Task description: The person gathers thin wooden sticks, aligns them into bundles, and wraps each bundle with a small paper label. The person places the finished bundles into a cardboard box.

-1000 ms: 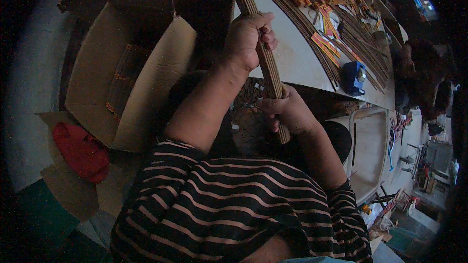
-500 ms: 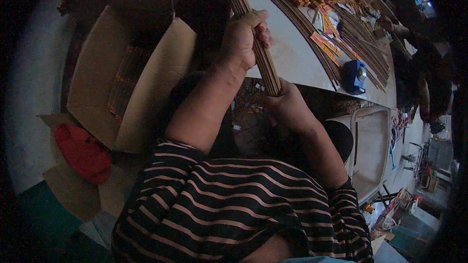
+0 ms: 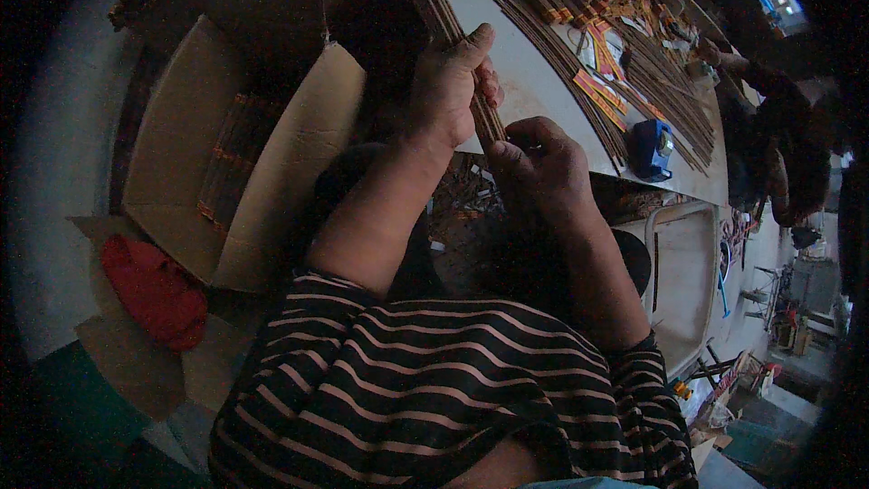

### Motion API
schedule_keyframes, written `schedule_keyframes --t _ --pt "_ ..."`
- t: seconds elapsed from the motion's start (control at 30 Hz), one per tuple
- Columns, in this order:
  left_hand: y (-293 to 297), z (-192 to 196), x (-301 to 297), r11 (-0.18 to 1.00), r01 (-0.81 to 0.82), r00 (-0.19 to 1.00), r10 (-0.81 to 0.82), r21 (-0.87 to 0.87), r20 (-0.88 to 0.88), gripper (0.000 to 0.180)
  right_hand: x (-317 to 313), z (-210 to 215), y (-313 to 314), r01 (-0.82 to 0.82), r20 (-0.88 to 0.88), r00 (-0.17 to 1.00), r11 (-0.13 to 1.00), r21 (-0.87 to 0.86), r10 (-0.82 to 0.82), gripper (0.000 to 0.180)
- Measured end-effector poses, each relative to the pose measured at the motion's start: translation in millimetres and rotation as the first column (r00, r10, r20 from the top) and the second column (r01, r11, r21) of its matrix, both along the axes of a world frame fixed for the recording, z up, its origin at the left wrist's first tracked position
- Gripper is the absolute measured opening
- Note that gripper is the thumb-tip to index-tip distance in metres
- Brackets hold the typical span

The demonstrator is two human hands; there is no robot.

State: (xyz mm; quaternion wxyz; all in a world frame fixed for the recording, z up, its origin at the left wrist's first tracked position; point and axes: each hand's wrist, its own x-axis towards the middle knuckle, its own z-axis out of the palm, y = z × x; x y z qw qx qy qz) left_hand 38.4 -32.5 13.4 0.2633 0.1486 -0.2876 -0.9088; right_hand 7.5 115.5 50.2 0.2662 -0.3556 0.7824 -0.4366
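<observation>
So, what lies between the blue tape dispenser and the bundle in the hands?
In the head view, bare white table lies between the blue tape dispenser and the stick bundle.

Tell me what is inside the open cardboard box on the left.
The open cardboard box holds rows of thin brown sticks tied in bundles with orange bands. A flap covers its right side, and anything below the top layer is hidden.

Lower end of the long brown bundle of thin sticks (image 3: 453, 41) hidden inside right grip (image 3: 541, 167); upper end cut off by top edge; single sticks blurred.
</observation>
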Motion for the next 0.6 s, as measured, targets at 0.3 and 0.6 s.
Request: schedule_keyframes --t 0.3,0.6 --pt "-1.4 -2.6 -2.7 1.0 -0.009 0.996 0.009 -0.002 0.087 0.032 -11.6 0.1 -1.0 -0.168 -0.512 0.837 0.981 0.096 0.193 0.012" --pt "-33.4 0.1 -1.9 0.949 -0.279 0.955 0.258 0.15 0.145 0.029 -22.9 0.4 34.8 -0.226 -0.724 0.623 0.954 0.197 0.297 0.006"
